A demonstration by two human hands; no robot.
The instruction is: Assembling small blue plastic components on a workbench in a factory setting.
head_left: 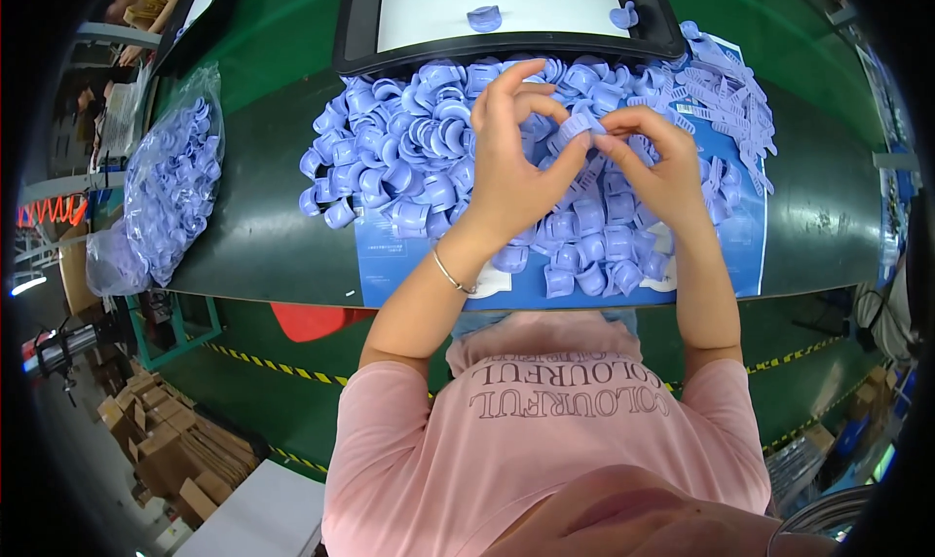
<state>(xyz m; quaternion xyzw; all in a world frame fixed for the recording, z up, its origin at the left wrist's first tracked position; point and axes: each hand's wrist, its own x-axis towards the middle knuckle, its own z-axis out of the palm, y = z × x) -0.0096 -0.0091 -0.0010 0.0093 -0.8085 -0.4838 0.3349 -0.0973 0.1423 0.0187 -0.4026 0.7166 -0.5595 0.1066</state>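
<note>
A small periwinkle-blue curved plastic piece is held up between my two hands, over a large heap of like parts. My left hand pinches it from the left between thumb and forefinger, the other fingers raised and curled. From the right, the thumb and forefinger of my right hand close on its other side. Part of the piece is covered by my fingertips. Beneath and around my hands, curved cup-like parts lie in a deep pile. Flat slotted strips of the same colour lie beyond my right hand.
A black-framed tray with a white bottom stands behind the heap, with two curved parts in it. Blue printed sheets lie under the pile on the dark green table. On the left is a clear bag of similar parts. A person sits far left.
</note>
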